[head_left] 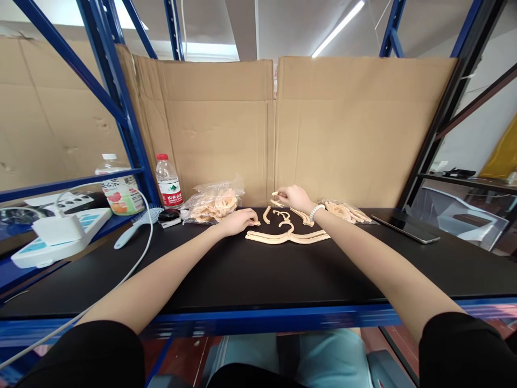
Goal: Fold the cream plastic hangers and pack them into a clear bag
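My right hand [294, 196] is pinched on a small pale wooden piece [275, 193], held above the back of the black tabletop. My left hand [238, 222] rests low on the table with its fingers closed, and a small wooden piece [256, 223] shows at the fingertips. Between the hands lie a curved wooden strip [266, 215] and a thin curled piece [284, 215]. Long curved wooden strips [269, 237] meet at a hooked piece in front of them. More short strips [299, 214] lie partly hidden behind my right wrist.
Plastic bags of wooden pieces stand at left [214, 203] and right [345, 211]. A phone [406, 227] lies at far right. On the left are a bottle [168, 183], a hairbrush [135, 229], a power strip [60, 242] and a white cable [141, 261]. Cardboard [355, 129] walls the back.
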